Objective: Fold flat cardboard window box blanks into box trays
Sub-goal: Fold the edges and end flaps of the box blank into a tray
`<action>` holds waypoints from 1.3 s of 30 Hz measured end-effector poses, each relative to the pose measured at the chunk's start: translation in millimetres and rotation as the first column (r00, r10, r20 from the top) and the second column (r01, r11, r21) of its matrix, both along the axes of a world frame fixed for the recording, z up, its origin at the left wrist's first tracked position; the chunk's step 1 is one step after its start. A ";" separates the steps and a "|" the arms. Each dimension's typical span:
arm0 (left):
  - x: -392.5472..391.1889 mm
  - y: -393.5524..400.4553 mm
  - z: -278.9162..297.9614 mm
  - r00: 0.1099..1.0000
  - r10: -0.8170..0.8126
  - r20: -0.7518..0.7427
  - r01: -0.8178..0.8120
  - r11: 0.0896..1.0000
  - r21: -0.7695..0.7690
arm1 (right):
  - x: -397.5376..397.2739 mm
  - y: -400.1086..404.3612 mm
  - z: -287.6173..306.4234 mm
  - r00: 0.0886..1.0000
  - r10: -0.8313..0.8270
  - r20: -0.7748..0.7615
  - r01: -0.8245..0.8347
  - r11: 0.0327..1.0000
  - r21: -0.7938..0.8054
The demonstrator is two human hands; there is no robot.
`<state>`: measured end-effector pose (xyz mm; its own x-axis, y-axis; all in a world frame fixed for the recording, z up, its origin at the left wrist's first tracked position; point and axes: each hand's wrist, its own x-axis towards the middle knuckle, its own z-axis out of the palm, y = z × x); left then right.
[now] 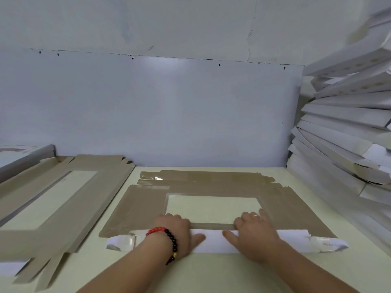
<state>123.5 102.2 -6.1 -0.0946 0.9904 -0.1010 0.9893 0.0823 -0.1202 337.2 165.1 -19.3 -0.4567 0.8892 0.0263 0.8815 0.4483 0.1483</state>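
Item: one cardboard blank, brown face up, lying flat on the pale worktop, its clear window at the middle. Landmark: that window. Near flap, on the person's side of the window, is turned up and over, white face showing. Left hand, with a bead bracelet at the wrist, and right hand, ring on one finger, press this flap along the window's near edge; each grip is a flat, part-closed hold on the flap, fingers over its top, thumbs on the white face. Step in hand, judged: creasing the near wall. Done well, pressure is spread outward along the score toward both end tabs, keeping the fold straight and the window film unbuckled. Left of the window: a stack of flat blanks. Right of the window: a leaning pile of folded white trays, contents not visible. No containers holding anything can be seen.
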 end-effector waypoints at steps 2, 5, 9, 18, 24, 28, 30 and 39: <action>11.3 8.3 -8.1 0.999 -0.034 -0.003 0.034 0.997 0.065 | -25.8 -7.7 -8.5 0.994 0.034 -0.101 -0.036 0.999 -0.020; 20.6 15.1 -20.9 0.992 -0.112 0.059 0.104 0.986 0.129 | -49.9 -19.6 -22.2 0.979 0.140 -0.151 -0.148 0.988 -0.041; 11.1 11.4 -42.9 0.985 -0.153 0.075 0.147 0.985 0.090 | -47.0 -18.6 -35.4 0.972 0.214 -0.094 -0.224 0.967 -0.117; -49.7 -3.7 -53.0 0.996 -0.037 0.086 0.035 0.999 0.020 | 42.9 22.2 -36.9 0.999 0.010 -0.046 -0.018 0.985 -0.171; -74.9 -11.4 -52.8 0.995 0.048 0.083 -0.049 0.999 0.007 | 100.8 37.5 -34.4 0.992 -0.119 -0.034 0.113 0.981 -0.160; -91.4 -15.9 -53.3 0.989 0.093 0.114 -0.094 0.995 0.010 | 112.1 38.7 -33.5 0.989 -0.134 -0.060 0.124 0.981 -0.150; -95.7 -18.4 -51.7 0.982 0.110 0.152 -0.112 0.994 0.006 | 113.8 36.7 -32.9 0.983 -0.150 -0.109 0.137 0.984 -0.118; -62.7 -43.4 -20.4 0.911 -0.388 -0.139 0.408 0.806 0.429 | 103.5 2.2 -17.9 0.918 0.383 -0.107 -0.326 0.879 0.347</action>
<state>60.8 58.8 -26.5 0.3237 0.8798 0.3481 0.9416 -0.2636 -0.2093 440.6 167.3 -37.2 -0.7032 0.5996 0.3822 0.6963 0.6896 0.1991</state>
